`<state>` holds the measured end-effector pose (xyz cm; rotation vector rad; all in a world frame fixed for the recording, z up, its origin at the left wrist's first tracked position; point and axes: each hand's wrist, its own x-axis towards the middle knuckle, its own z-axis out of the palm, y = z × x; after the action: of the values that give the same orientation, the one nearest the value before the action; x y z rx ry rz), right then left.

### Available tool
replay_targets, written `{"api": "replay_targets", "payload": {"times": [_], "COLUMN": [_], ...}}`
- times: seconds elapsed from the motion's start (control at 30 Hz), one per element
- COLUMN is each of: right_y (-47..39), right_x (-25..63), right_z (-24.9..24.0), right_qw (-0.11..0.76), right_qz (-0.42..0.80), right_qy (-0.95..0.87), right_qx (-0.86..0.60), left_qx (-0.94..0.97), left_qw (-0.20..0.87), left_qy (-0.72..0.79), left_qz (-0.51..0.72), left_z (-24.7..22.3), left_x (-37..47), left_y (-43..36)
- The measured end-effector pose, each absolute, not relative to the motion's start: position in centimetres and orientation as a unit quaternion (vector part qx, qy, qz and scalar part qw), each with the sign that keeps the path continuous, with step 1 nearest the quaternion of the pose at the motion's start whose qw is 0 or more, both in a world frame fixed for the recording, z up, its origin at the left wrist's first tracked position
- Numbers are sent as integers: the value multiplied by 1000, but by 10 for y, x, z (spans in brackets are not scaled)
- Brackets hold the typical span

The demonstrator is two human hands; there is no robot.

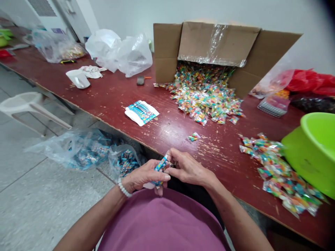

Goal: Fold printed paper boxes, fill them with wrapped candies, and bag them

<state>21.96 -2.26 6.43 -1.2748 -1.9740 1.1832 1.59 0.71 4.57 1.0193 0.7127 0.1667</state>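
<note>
My left hand (148, 173), with a white bead bracelet at the wrist, is closed around a small blue printed carton (161, 163) in front of my body. At the carton's upper end, the fingers of my right hand (184, 167) are bent and pressed together. Something brown and colourful shows between the hands, too small to make out. On the table ahead lies one small clear packet of colourful candies (194, 136). A stack of flat blue-and-white cartons (142, 112) rests farther left on the table.
An open cardboard box (217, 43) spills many candy packets (206, 99) onto the red table (115, 101). More packets (282, 174) lie beside a green basin (300, 146) at right. Plastic bags of blue packets (89, 150) and a white stool (28, 103) are on the floor at left.
</note>
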Motion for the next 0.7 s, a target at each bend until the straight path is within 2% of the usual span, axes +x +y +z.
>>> {"api": "replay_targets", "payload": {"times": [0.2,0.33,0.53,0.7], "right_y": [-25,-23,-18,-20], "right_x": [196,190,197,187], "right_z": [45,35,36,29], "right_qw": [447,457,458,532], "right_qz": [384,510,412,491], "right_qy": [-582,-500,-527,-440], "right_qx": [-560,-531,-585,-532], "left_qx": [431,462,517,513], "left_qw": [780,752,654,608], "left_qy": [410,415,437,463], "left_qz": [197,222,337,390], "left_z": [46,42,41,46], "left_x": [20,22,24,27], "left_y": [4,5,3,-9]}}
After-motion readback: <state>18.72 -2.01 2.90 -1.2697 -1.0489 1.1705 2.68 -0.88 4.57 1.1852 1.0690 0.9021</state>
